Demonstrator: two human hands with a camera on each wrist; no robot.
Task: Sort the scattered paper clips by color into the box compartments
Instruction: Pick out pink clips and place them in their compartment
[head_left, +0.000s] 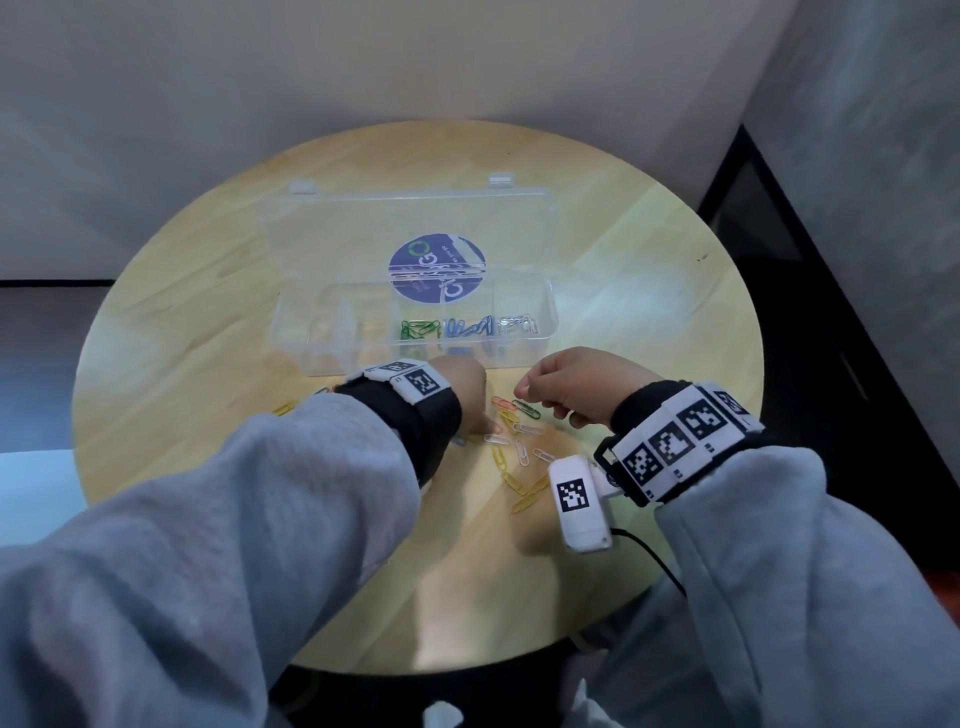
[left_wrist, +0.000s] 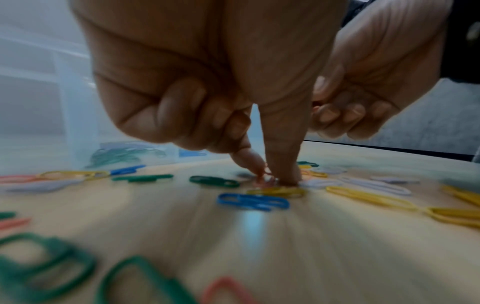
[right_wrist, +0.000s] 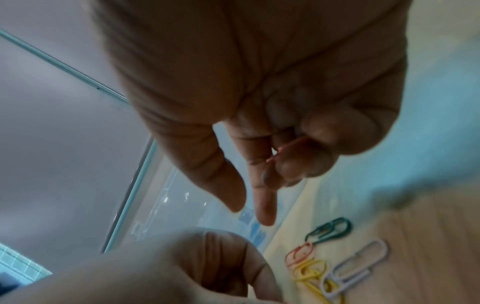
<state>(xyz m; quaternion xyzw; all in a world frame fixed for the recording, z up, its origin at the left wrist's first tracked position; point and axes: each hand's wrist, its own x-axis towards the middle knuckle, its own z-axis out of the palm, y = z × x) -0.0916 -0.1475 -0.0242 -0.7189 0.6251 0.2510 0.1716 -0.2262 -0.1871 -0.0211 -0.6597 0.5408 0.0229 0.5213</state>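
Note:
A clear compartment box (head_left: 291, 332) stands open on the round wooden table (head_left: 208, 291). It holds green clips (head_left: 418, 328), blue clips (head_left: 470, 327) and white clips (head_left: 519, 323), each colour in its own compartment. Loose yellow clips (head_left: 524, 503), white clips (head_left: 522, 452) and a green clip (head_left: 527, 408) lie in front of the box. My left hand (head_left: 480, 423) (left_wrist: 272, 176) pinches a pink clip (left_wrist: 265, 181) on the tabletop with thumb and forefinger. A blue clip (left_wrist: 253, 201) lies just before it. My right hand (head_left: 524, 389) (right_wrist: 250, 211) hovers above the pile, its curled fingers holding a pink clip (right_wrist: 288, 148).
The box lid (head_left: 405, 218), with a round blue sticker, lies flat behind the compartments. More green clips (left_wrist: 214, 181) and yellow clips (left_wrist: 369, 198) lie around my left hand. A white camera unit (head_left: 579, 499) with a cable hangs below my right wrist. A wall stands close behind the table.

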